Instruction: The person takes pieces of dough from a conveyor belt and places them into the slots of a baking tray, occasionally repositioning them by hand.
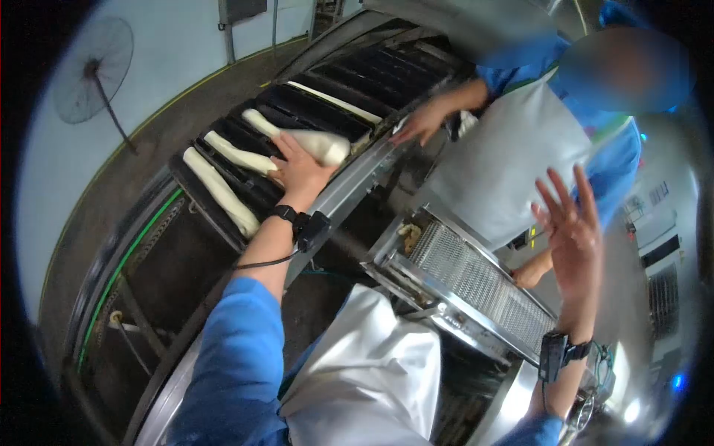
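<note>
a long piece of dough is being laid into the dark channelled tray on the curved conveyor, and this placing step looks to be nearly finished. the dough is gripped near its thick end by the left hand, the fingers curled over it from above while the piece lies slanted across the tray ridges rather than seated in a groove. two more dough pieces are already settled in the grooves just beside it, toward the near end of the tray, and a further pale strip is seen in a groove farther along. the right hand is raised clear with fingers spread and nothing in it, above the small mesh belt from which dough appears to be fed; a lump of dough rests at the head of that belt. next, it is judged that the held piece must be turned to line up with an empty groove and let down straight before the grip is loosened. room is tight on the far side, where a co-worker's hand rests on the steel rail near the tray's edge; open space is left over the near grooves and above the mesh belt.
</note>
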`<state>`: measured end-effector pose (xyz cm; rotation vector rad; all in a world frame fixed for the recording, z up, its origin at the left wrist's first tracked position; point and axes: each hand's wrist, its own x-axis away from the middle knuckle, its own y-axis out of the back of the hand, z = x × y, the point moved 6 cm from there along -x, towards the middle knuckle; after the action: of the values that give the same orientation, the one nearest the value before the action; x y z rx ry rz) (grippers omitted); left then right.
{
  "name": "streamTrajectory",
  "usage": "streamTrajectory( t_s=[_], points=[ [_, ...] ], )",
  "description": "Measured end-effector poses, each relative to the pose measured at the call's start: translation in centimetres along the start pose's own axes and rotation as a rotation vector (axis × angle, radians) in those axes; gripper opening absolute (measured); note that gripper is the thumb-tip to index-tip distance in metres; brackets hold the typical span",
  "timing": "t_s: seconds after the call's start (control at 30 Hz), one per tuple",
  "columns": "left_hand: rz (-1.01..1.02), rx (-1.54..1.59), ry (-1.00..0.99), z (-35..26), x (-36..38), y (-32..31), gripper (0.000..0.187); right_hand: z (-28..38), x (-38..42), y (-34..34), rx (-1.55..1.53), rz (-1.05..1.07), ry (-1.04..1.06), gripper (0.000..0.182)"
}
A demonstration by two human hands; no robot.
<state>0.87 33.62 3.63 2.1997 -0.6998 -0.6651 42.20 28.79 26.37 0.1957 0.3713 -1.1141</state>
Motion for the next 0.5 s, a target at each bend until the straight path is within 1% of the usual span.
streamTrajectory(
  t_s=[0.03, 0.07, 0.1, 0.13, 0.17, 0.2, 0.23, 0.27, 0.3, 0.33, 0.37, 0.4, 0.47, 0.5],
  points=[
    [0.08, -0.011, 0.033, -0.9, 0.5, 1.0, 0.125, -1.4, 1.6, 2.0, 0.028, -0.083, -0.058, 0.084],
    [0.11, -0.029, -0.011, -2.0, 1.1, 2.2, 0.12, -3.2, 3.5, 4.5, 0.03, -0.153, -0.106, 0.08],
    [0.121, -0.041, 0.004, -1.8, 1.1, 1.8, 0.116, -5.3, 5.8, 7.3, 0.033, -0.23, -0.145, 0.076],
    [0.133, -0.059, 0.016, -1.5, 0.8, 1.4, 0.113, -8.1, 8.2, 11.0, 0.109, -0.283, -0.26, 0.071],
    [0.16, -0.067, -0.016, -1.6, 1.1, 1.3, 0.106, -10.9, 11.0, 14.3, 0.19, -0.343, -0.366, 0.066],
    [0.191, -0.108, -0.037, -1.6, 1.1, 0.9, 0.097, -12.9, 14.4, 17.3, 0.341, -0.522, -0.394, 0.061],
    [0.249, -0.145, -0.055, -1.6, 1.0, 0.5, 0.088, -15.8, 18.2, 21.4, 0.514, -0.479, -0.453, 0.067],
    [0.282, -0.206, -0.05, -1.8, 1.2, 0.4, 0.082, -18.2, 22.1, 24.8, 0.837, -0.491, -0.438, 0.065],
    [0.272, -0.271, -0.048, -1.7, 1.0, -0.2, 0.073, -18.5, 24.9, 26.1, 1.219, -0.459, -0.469, 0.064],
    [0.337, -0.324, -0.032, -3.0, 1.8, 1.0, 0.066, -19.1, 28.1, 27.5, 1.366, -0.514, -0.482, 0.066],
    [0.348, -0.342, -0.039, -3.6, 2.1, 1.6, 0.061, -19.0, 30.3, 27.7, 1.407, -0.634, -0.626, 0.064],
    [0.343, -0.346, -0.046, -3.0, 1.6, 0.8, 0.06, -19.5, 32.3, 28.3, 1.403, -0.649, -0.625, 0.064],
    [0.376, -0.363, -0.03, -3.3, 1.7, 1.0, 0.059, -19.7, 36.0, 30.2, 1.701, -0.812, -0.691, 0.061],
    [0.368, -0.364, -0.036, -3.5, 1.8, 0.9, 0.059, -19.7, 35.8, 30.5, 1.692, -0.821, -0.689, 0.061]
  ],
)
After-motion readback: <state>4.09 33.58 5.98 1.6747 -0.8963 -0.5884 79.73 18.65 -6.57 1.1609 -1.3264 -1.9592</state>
